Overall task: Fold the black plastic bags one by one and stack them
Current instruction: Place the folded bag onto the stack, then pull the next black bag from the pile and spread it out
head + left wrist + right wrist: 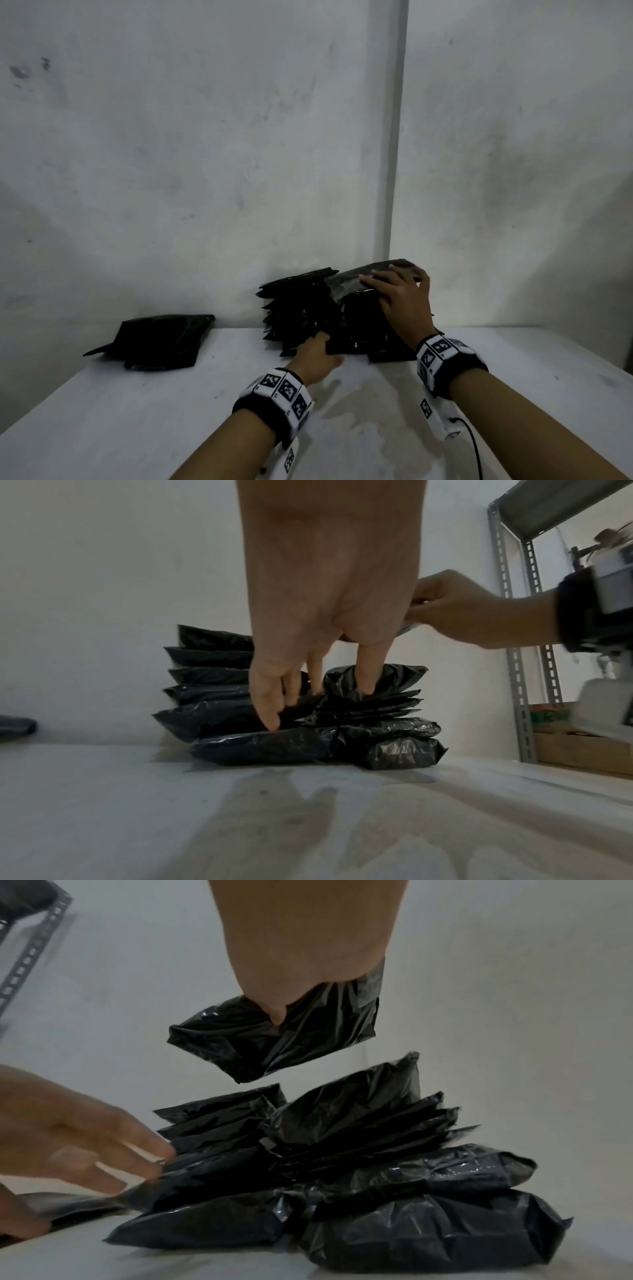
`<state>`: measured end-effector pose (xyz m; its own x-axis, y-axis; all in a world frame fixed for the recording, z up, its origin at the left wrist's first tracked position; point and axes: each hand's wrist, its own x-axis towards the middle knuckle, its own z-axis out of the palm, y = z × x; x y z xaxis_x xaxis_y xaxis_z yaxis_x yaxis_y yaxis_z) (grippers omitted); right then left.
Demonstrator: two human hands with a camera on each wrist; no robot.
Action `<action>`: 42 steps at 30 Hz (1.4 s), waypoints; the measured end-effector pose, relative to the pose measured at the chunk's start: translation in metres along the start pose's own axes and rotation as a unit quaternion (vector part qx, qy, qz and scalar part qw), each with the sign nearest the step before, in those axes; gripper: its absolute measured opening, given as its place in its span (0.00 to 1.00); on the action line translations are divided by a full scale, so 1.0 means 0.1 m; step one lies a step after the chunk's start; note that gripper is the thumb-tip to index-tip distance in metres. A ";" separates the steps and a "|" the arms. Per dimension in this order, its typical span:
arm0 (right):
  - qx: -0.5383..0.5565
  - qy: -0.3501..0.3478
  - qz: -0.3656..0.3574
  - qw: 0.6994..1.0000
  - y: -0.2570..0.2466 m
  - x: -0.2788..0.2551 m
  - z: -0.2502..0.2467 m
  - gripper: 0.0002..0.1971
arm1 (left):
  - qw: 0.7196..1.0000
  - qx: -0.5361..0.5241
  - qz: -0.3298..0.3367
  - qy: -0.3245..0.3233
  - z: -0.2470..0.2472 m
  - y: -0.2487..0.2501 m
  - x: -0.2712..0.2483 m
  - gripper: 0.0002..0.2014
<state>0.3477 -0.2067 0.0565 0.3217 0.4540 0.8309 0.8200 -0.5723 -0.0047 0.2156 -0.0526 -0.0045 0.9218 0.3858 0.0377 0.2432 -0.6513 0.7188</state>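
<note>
A loose pile of black plastic bags [308,315] sits on the white table [137,411] against the wall. My right hand [400,294] pinches one black bag [363,277] and holds it in the air just above the pile; the right wrist view shows this bag [308,1039] hanging clear of the pile [377,1177]. My left hand [318,349] reaches to the pile's front left, its straight fingers [270,712] touching the lower bags [274,742]. A flat stack of folded black bags [161,341] lies to the left.
The grey wall stands right behind the pile. A metal shelf rack [510,615] with a cardboard box [582,750] stands off the table's right side. A thin black cable [474,445] hangs by my right forearm.
</note>
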 end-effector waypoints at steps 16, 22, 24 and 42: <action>-0.032 -0.248 0.083 0.965 0.34 0.19 0.44 0.31 | 0.978 0.169 0.116 0.025 0.08 0.52 0.68 0.38; 0.143 -0.045 0.003 0.989 -0.28 0.15 0.43 0.17 | 0.979 0.132 0.063 0.144 -0.25 -0.06 0.22 0.34; 0.200 -0.078 -0.020 0.976 -0.64 0.11 0.49 0.13 | 0.974 0.139 0.029 0.177 -0.46 -0.38 0.04 0.30; 0.241 -0.497 -0.083 0.829 -3.06 0.02 1.66 0.36 | 0.834 -0.249 -0.333 0.362 -2.20 -2.45 -0.38 0.34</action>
<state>0.1759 0.0830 -0.0325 0.2201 0.9752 -0.0250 0.9089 -0.2143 -0.3579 0.0548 0.2357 -0.0294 0.1649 0.9645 -0.2062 0.3067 0.1485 0.9401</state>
